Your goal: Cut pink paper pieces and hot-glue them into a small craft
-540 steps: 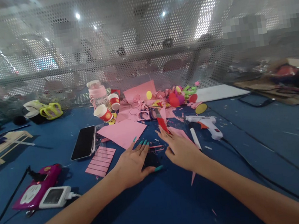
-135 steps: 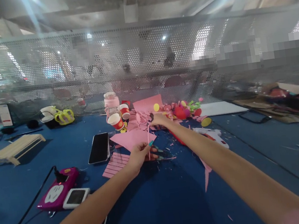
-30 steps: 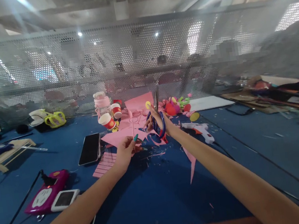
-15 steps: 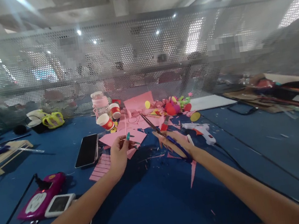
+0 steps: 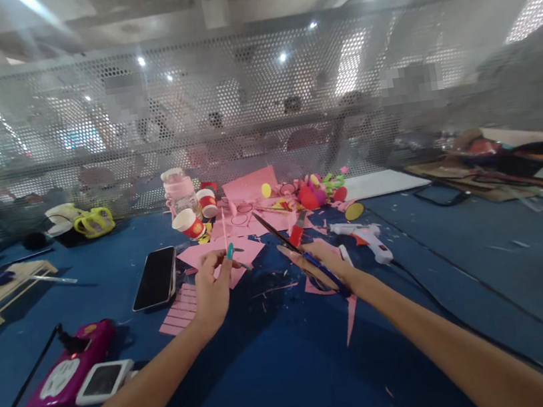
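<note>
Head view: perforated metal screen (image 5: 255,84) stood along the far edge of the blue table (image 5: 286,376), limiting reach forward. Room for the hands lay between the two forearms, with small scraps on that stretch. Phone (image 5: 155,278) and glue gun (image 5: 364,237) bounded it left and right; the gun's cord (image 5: 431,299) ran off toward lower right.

Left hand (image 5: 213,289) pinched a thin pink strip (image 5: 225,227) between thumb and fingers, strip upright in front of the pink pile (image 5: 248,217). Right hand (image 5: 323,267) gripped scissors (image 5: 281,237) by the blue handles, blades pointing forward and left, tips near the strip but apart.

Containers: two red-and-white paper cups, front one (image 5: 188,224) tilted, back one (image 5: 207,202) behind it; one pink-topped bottle (image 5: 179,188) beside them. Contents couldn't be told for any. One purple box (image 5: 63,374) had one black plug (image 5: 71,341) in it.

Counts: one phone, one glue gun, one lined pink sheet (image 5: 178,309), one red cutter (image 5: 298,229) just beyond the right hand, one wooden stand (image 5: 14,283) far left, one white board (image 5: 380,183) far right; pink scraps overlapped too much to count
</note>
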{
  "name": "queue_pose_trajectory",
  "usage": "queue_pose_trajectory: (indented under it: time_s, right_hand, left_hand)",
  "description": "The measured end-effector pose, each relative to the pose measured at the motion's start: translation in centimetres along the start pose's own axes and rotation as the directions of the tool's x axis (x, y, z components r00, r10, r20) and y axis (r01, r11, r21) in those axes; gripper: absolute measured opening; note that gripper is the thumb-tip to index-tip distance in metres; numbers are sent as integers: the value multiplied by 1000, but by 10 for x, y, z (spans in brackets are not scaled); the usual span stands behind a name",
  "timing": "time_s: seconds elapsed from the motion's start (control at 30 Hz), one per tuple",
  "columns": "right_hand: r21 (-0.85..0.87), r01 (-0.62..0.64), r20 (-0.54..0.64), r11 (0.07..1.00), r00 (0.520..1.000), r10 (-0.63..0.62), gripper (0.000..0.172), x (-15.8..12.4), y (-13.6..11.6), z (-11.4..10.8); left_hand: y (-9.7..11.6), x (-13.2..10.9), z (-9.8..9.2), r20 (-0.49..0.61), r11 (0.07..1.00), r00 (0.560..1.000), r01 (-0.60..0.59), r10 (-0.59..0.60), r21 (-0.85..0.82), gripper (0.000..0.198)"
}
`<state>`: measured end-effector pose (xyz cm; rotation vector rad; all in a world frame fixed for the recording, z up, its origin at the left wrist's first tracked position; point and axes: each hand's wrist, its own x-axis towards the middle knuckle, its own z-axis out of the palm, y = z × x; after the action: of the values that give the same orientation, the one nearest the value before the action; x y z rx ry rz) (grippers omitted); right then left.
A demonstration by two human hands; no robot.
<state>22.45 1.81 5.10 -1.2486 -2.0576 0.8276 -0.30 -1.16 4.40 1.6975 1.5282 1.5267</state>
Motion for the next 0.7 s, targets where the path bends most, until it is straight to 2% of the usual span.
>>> queue_pose_trajectory:
  time_s: [0.17, 0.27, 0.4, 0.47, 0.53, 0.63, 0.7]
  right_hand:
    - [61, -36, -17, 997, 999, 38, 44, -3, -10, 1]
    - [119, -55, -15, 991, 998, 58, 42, -6, -16, 0]
    - [196, 4, -36, 981, 999, 3, 44, -6, -15, 0]
    - [219, 29, -35, 975, 999, -22, 45, -6, -14, -1]
    - [203, 35, -20, 979, 999, -32, 46, -6, -15, -4]
    - [96, 22, 30, 995, 999, -25, 45, -7, -19, -7]
    - [19, 4, 68, 1000, 998, -6, 43, -7, -21, -8]
  left_hand:
    - [-1, -3, 1, -69, 999, 997, -36, 35, -3, 21]
    - [-2, -3, 1, -155, 993, 981, -108, 113, 41, 17]
    - [2, -4, -1, -218, 975, 957, -161, 192, 152, 14]
    - [5, -5, -1, -187, 976, 962, -174, 197, 135, 14]
    - [7, -7, 0, -107, 987, 981, -161, 162, 18, 17]
    - [7, -9, 4, 35, 983, 998, -48, 55, -178, 20]
    - [5, -10, 6, 86, 977, 996, 13, 5, -214, 21]
